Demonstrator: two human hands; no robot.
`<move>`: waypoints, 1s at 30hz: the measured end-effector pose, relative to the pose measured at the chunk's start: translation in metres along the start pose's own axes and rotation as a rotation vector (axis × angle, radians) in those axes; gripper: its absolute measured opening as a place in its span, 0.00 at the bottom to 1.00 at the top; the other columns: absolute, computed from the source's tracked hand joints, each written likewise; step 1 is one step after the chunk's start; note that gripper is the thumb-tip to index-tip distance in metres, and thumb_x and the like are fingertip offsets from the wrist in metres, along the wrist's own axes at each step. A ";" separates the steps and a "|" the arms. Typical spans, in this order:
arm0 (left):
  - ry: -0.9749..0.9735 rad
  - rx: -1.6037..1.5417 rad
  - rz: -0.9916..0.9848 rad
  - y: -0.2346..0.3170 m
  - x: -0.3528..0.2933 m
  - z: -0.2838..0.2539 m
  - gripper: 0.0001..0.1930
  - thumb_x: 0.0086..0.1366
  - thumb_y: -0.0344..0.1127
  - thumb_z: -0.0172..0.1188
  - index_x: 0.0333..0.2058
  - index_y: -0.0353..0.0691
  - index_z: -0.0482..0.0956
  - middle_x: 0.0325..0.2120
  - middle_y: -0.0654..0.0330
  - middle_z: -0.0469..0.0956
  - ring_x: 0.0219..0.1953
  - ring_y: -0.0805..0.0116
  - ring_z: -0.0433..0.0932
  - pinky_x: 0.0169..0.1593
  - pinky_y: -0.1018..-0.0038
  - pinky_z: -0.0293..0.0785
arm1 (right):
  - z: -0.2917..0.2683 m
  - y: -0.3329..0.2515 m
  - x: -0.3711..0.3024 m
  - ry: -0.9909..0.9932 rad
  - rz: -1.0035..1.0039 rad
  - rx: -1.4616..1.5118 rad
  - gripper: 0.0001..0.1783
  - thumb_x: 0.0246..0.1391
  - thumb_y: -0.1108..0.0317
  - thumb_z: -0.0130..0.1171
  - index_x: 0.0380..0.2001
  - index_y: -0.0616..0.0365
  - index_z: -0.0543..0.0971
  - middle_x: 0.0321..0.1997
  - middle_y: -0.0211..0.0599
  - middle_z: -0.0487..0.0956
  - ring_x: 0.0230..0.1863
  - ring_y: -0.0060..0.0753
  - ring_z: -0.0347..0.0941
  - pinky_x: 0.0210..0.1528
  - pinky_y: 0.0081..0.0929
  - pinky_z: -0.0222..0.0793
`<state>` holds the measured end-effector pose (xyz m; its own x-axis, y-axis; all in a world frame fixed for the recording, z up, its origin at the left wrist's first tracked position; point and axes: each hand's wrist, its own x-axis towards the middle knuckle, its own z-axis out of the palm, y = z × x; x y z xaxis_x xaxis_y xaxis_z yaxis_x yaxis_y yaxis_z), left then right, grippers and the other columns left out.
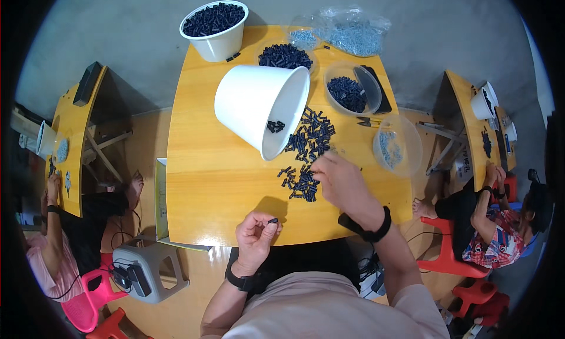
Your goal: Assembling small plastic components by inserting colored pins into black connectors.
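Near the table's front edge, my left hand [254,240] pinches a small black plastic piece [272,220] between thumb and fingers. My right hand [344,183] is at the right side of a loose pile of similar black plastic pieces [309,136], its fingers curled together over the edge. What those fingertips hold, if anything, is hidden. A white bucket [250,103] lies on its side behind the pile, mouth turned right, with a few black pieces inside its rim.
Farther back stand an upright white bucket [213,35] and clear tubs [286,56] [348,93] of black pieces. A plastic bag [356,35] and a clear tub [393,147] hold small silvery parts. Yellow-handled snips [368,122] lie at right. Two people sit at side tables.
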<state>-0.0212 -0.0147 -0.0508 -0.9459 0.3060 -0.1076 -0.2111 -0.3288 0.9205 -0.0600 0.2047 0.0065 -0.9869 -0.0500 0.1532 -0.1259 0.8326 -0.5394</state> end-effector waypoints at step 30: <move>0.120 -0.155 -0.092 0.011 -0.006 0.003 0.02 0.63 0.27 0.54 0.32 0.36 0.73 0.22 0.58 0.77 0.22 0.73 0.75 0.28 0.79 0.72 | 0.028 -0.011 -0.042 0.242 0.008 0.059 0.08 0.40 0.84 0.52 0.24 0.60 0.69 0.26 0.43 0.70 0.29 0.50 0.70 0.28 0.39 0.65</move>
<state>-0.0174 -0.0175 -0.0388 -0.9416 0.2355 -0.2408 -0.3244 -0.4412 0.8368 -0.0199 0.1821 -0.0171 -0.9360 0.0953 0.3388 -0.1313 0.7985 -0.5875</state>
